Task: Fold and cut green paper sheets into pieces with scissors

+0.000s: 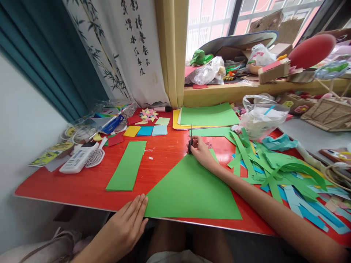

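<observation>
A large sheet of green paper, folded into a pointed shape, lies at the front edge of the red table. My left hand rests at its left corner, fingers stretched out and close together, fingertips touching the paper. Near the paper's upper point, my right hand is closed round the dark handles of small scissors, whose blades point away from me. To the left lies a folded green paper strip.
Behind are stacked sheets, green on top. Cut paper strips pile up at the right, beside a plastic bag. Coloured paper squares, a hairbrush and a white bottle lie at the left. The table's front edge is close.
</observation>
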`<control>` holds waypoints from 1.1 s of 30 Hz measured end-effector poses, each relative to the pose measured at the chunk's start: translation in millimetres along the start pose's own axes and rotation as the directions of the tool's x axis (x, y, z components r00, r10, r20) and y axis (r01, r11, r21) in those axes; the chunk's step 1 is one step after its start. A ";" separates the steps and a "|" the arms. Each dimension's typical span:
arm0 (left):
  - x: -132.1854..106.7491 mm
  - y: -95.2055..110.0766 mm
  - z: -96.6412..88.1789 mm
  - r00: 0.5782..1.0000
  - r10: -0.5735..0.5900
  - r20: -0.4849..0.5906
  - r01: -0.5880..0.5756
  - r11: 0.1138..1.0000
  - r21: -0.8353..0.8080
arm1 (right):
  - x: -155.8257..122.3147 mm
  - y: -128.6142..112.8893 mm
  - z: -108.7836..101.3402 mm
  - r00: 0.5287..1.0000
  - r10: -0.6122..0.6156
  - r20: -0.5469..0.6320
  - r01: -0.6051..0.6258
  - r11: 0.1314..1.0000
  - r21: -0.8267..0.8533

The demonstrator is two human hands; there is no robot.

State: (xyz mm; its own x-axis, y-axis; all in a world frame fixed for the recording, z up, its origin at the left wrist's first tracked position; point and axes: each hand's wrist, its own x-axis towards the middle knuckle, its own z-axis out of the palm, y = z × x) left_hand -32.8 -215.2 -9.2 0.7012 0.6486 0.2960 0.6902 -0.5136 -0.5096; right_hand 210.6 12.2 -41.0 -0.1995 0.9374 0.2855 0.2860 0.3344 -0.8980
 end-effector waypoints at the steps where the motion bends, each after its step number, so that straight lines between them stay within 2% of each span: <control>1: -1.7 0.4 -1.7 1.000 0.017 0.003 -0.018 0.999 0.031 | 0.0 0.7 0.1 1.000 -0.003 0.000 0.003 1.000 -0.003; 5: -11.3 1.0 -7.2 0.995 0.098 0.027 -0.101 0.990 0.102 | -0.1 1.4 0.6 1.000 -0.016 -0.001 0.016 1.000 -0.015; 11: -29.0 3.9 -8.6 0.996 0.073 0.047 -0.081 0.981 0.175 | 0.8 4.6 1.3 1.000 -0.027 -0.010 0.027 0.999 -0.022; 17: -20.1 3.3 -17.0 0.996 0.068 0.050 -0.074 0.987 0.145 | 2.8 4.9 0.7 1.000 -0.024 0.012 0.024 1.000 -0.005; 19: -13.9 2.1 -20.6 0.997 0.015 0.078 -0.022 0.996 0.084 | 3.0 4.0 0.3 1.000 -0.017 0.019 0.017 1.000 0.000; 20: -11.1 1.2 -21.8 0.991 -0.061 0.121 0.056 0.998 0.042 | 2.9 3.5 0.2 1.000 -0.015 0.020 0.015 1.000 0.002; 21: -8.6 0.0 -22.5 0.970 -0.157 0.188 0.162 0.987 -0.010 | 2.6 3.1 0.2 1.000 -0.014 0.020 0.013 1.000 0.006; 22: -6.4 -1.7 -22.6 0.926 -0.258 0.277 0.288 0.955 -0.070 | 2.3 2.8 0.2 1.000 -0.014 0.020 0.013 1.000 0.010; 24: -2.8 -7.2 -20.8 0.773 -0.409 0.485 0.555 0.806 -0.204 | 1.6 2.2 0.4 1.000 -0.013 0.024 0.013 1.000 0.021; 26: 1.5 -15.5 -15.9 0.615 -0.411 0.673 0.749 0.573 -0.334 | 1.1 1.7 0.8 0.999 -0.010 0.031 0.009 0.999 0.036; 28: 8.9 -25.5 -7.8 0.523 -0.327 0.787 0.842 0.339 -0.419 | 0.8 0.9 1.1 0.999 -0.005 0.036 0.002 0.998 0.059; 29: 14.6 -30.6 -2.9 0.498 -0.273 0.823 0.863 0.251 -0.439 | 0.6 0.3 1.1 0.999 0.001 0.038 -0.004 0.997 0.075; 31: 30.4 -39.8 7.4 0.472 -0.175 0.864 0.881 0.140 -0.453 | -0.3 -1.3 0.8 0.999 0.017 0.052 -0.023 0.993 0.118; 33: 51.7 -46.3 16.3 0.483 -0.124 0.867 0.875 0.053 -0.480 | -1.7 -3.5 -0.3 0.997 0.039 0.073 -0.052 0.983 0.174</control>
State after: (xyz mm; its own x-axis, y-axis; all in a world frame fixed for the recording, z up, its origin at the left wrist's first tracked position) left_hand -31.4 -148.7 16.5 0.0985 0.8639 -0.4940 0.7365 0.2705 0.6200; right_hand 210.2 9.5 -38.2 -0.2561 0.9402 0.2247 0.1286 0.2635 -0.9560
